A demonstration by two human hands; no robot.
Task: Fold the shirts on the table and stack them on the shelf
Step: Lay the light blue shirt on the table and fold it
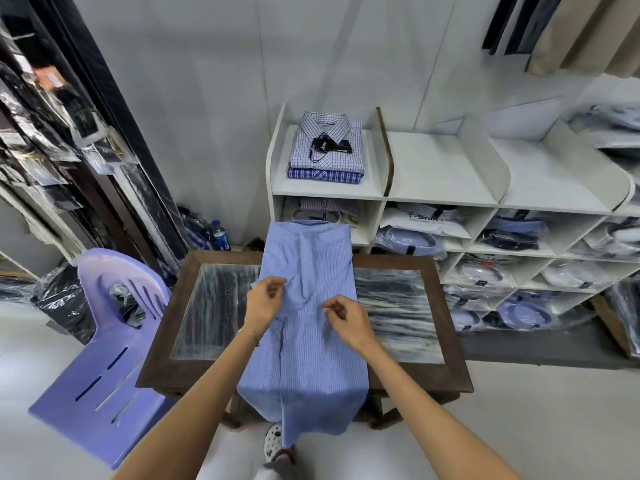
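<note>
A light blue striped shirt (308, 334) lies lengthwise down the middle of the wooden table (446, 327), back up, with both sides folded inward; its collar end reaches past the far edge and its tail hangs over the near edge. My left hand (265, 301) pinches a fold of cloth at the shirt's left side. My right hand (346, 320) pinches the fabric near the middle right. On the top of the white shelf (325, 190) sit two folded checked shirts (327, 147), stacked.
A purple plastic chair (104, 348) stands left of the table. The shelf unit's lower cubbies (519, 244) hold several bagged shirts. Bagged garments hang at the far left. A water bottle (220, 233) stands on the floor behind the table. My shoe (273, 441) shows below the shirt tail.
</note>
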